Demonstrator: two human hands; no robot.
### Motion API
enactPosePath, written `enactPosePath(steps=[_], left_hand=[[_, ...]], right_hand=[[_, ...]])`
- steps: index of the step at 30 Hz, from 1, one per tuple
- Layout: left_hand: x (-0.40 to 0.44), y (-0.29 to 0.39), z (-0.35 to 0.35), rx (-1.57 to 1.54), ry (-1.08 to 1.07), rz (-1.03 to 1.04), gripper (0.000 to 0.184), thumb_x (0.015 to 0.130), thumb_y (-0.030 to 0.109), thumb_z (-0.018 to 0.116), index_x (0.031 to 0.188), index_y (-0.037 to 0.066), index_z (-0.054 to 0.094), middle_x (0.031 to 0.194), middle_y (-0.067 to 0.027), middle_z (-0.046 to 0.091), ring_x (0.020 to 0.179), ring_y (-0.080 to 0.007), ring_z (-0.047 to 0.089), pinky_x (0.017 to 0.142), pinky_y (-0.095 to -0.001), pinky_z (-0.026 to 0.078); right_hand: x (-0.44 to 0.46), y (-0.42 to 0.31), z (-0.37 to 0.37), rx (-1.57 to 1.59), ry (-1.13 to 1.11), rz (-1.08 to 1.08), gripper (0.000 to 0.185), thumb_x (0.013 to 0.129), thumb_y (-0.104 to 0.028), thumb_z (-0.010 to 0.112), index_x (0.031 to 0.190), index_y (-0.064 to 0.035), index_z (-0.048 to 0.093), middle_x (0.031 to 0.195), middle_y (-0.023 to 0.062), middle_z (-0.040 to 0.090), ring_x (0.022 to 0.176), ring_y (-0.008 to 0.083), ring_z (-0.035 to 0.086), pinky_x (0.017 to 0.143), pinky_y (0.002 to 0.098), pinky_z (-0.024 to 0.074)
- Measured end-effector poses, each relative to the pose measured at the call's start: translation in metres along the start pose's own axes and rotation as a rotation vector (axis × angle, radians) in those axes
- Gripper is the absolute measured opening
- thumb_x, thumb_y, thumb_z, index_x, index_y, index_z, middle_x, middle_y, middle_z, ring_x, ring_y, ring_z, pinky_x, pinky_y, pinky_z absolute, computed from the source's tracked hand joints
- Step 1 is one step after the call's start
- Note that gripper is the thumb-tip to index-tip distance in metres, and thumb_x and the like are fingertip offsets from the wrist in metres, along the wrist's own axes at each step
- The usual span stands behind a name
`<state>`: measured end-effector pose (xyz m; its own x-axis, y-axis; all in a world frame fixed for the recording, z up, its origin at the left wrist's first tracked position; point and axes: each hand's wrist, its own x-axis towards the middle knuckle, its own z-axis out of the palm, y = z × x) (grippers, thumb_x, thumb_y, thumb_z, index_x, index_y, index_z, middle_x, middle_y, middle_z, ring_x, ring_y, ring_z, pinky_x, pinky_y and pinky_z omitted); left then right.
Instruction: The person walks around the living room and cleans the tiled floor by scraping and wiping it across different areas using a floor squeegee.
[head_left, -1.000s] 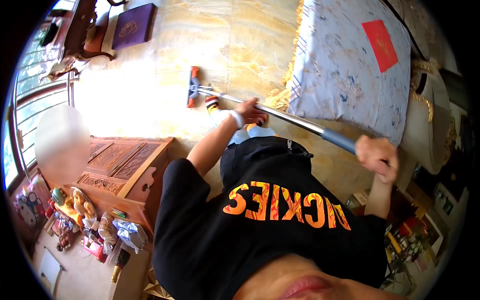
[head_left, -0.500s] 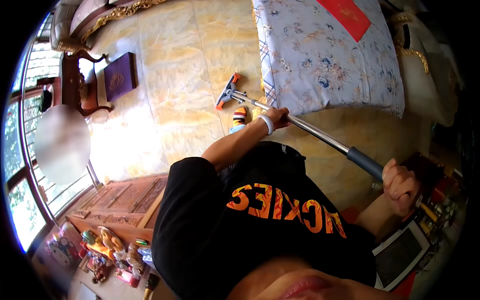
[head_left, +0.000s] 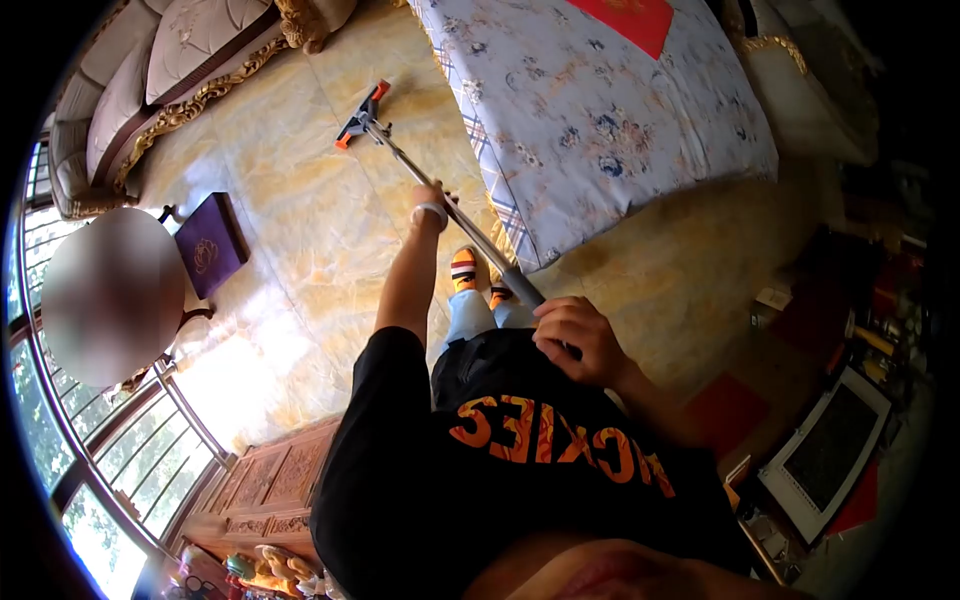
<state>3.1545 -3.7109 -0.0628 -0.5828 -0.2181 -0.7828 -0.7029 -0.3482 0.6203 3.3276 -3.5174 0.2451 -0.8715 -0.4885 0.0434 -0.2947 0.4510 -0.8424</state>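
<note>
A long-handled mop slants across in front of me, its steel pole ending in a dark grey grip. The narrow grey mop head, tipped with orange at both ends, is on the floor beyond my feet. My left hand, with a pale bangle at the wrist, is closed round the middle of the pole. Close to my waist, my right hand wraps the grey grip near its upper end. My striped orange shoe is beside the pole.
A table with a floral cloth is ahead to the right, bearing a red sheet. A padded sofa with gilt trim stands ahead left. Left are a purple box and a carved wooden cabinet. A framed panel is at right.
The mop head has moved forward and left, farther from the table. My right hand has come in from the right towards my waist, and my left arm reaches farther ahead. The view has turned too.
</note>
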Motion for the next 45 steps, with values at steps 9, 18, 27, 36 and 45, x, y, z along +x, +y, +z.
enactPosePath(steps=[9,18,27,36,45], left_hand=[[-0.055,-0.131,0.1,-0.145,-0.217,-0.481,0.026,0.082,0.025,0.043,0.091,0.002,0.048,0.092,-0.016,0.05,0.082,-0.0262,0.05,0.063,-0.037,0.045],[-0.119,-0.17,0.115,0.078,-0.595,-0.698,0.022,0.083,0.02,0.034,0.091,0.004,0.047,0.086,-0.0122,0.053,0.086,-0.0242,0.051,0.07,-0.0346,0.043],[-0.034,-0.153,0.056,0.156,-0.394,-0.806,0.02,0.079,0.022,0.046,0.094,0.008,0.046,0.07,-0.0109,0.046,0.067,-0.0241,0.05,0.053,-0.0398,0.042],[0.13,0.144,0.028,0.385,-0.497,-0.104,0.038,0.075,0.029,0.052,0.107,0.013,0.04,0.107,-0.0083,0.04,0.101,-0.0265,0.043,0.072,-0.0484,0.044],[0.092,0.159,-0.068,0.18,-0.4,-0.521,0.039,0.076,0.028,0.051,0.105,0.005,0.039,0.108,-0.0154,0.046,0.098,-0.0277,0.048,0.079,-0.0434,0.043]], right_hand=[[-0.086,0.018,-0.104,0.31,-0.337,1.066,0.054,0.072,-0.016,0.059,0.12,-0.0084,0.037,0.088,0.0037,0.052,0.069,0.013,0.052,0.061,0.0251,0.043],[-0.19,0.005,-0.124,0.153,-0.221,1.082,0.048,0.075,-0.013,0.057,0.119,-0.0068,0.038,0.099,0.0063,0.05,0.09,0.0123,0.048,0.073,0.0253,0.0395],[-0.134,0.012,-0.016,0.371,0.076,1.064,0.04,0.074,-0.013,0.058,0.113,-0.0066,0.046,0.078,0.0043,0.055,0.066,0.0104,0.052,0.057,0.0255,0.0416],[0.159,0.187,0.086,0.151,0.317,0.611,0.044,0.073,-0.02,0.056,0.113,-0.0055,0.044,0.088,0.015,0.057,0.076,0.0224,0.058,0.065,0.0298,0.0433],[0.279,0.236,0.101,-0.015,0.263,0.7,0.048,0.074,-0.032,0.052,0.117,-0.0137,0.041,0.084,0.0196,0.057,0.075,0.0303,0.057,0.064,0.0352,0.0436]])
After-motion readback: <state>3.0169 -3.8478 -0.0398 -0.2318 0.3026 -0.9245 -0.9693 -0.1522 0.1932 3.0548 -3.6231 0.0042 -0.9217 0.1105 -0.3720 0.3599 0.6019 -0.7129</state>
